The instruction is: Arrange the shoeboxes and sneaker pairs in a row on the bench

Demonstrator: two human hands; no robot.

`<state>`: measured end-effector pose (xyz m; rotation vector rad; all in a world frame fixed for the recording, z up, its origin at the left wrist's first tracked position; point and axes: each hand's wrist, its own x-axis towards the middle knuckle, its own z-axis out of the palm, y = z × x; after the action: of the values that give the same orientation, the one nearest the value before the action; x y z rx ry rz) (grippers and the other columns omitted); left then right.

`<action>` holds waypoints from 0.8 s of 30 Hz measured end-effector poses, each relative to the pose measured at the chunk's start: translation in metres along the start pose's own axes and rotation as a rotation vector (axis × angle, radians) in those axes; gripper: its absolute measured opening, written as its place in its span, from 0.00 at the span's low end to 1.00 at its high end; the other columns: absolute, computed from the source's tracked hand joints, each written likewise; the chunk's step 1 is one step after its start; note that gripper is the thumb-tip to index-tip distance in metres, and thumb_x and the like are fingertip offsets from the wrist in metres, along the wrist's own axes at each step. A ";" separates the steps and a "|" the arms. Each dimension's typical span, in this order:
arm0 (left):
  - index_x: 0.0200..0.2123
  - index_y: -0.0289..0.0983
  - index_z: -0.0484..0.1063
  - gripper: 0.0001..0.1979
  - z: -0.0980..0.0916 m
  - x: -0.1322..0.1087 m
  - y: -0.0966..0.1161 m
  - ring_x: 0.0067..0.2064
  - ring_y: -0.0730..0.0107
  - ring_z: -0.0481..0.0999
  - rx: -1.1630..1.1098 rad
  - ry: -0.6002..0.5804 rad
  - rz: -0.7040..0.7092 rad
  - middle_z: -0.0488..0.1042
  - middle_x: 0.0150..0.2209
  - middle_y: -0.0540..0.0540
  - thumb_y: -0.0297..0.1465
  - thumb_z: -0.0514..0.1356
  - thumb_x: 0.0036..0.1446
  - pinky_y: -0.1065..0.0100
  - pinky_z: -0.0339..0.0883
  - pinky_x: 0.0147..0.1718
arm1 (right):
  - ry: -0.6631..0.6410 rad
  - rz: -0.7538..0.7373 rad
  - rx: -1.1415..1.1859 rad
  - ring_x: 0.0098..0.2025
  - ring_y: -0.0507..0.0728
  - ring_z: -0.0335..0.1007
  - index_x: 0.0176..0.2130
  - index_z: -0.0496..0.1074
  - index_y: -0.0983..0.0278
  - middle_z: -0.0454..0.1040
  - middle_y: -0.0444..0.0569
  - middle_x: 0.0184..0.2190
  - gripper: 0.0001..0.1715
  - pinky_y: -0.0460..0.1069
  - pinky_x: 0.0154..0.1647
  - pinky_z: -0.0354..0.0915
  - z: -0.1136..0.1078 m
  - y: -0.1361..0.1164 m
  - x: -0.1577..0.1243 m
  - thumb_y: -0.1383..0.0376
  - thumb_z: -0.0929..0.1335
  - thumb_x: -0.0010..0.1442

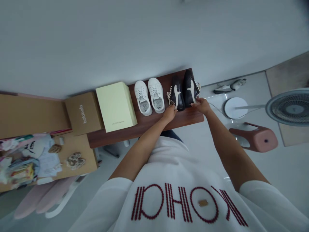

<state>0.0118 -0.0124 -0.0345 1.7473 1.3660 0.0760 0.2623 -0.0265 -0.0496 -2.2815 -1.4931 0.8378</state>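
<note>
A pair of black sneakers with cream trim and laces stands at the right end of a reddish-brown wooden shelf top. My left hand is closed at the heel of the left black sneaker, fingers partly hidden by it. At the heel of the right black sneaker, my right hand pinches the shoe's edge. Both shoes rest side by side on the wood, toes toward the wall. Left of them sits a pair of white sneakers, the nearer one beside the other white sneaker.
A pale yellow box and a brown cardboard box stand farther left. A cluttered table adjoins them. On the floor to the right are a fan, a pink stool and another pair of shoes by the wall.
</note>
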 end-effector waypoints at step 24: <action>0.58 0.31 0.76 0.17 -0.033 0.019 0.055 0.56 0.52 0.82 0.487 -0.057 0.134 0.84 0.50 0.33 0.27 0.55 0.72 0.58 0.68 0.59 | 0.012 -0.261 -0.443 0.53 0.69 0.74 0.51 0.79 0.67 0.82 0.62 0.47 0.14 0.59 0.56 0.62 -0.020 -0.040 -0.007 0.62 0.69 0.70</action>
<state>0.0424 0.0229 0.0133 2.2243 1.2949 -0.2515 0.2428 -0.0146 -0.0099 -2.2905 -2.0834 0.4519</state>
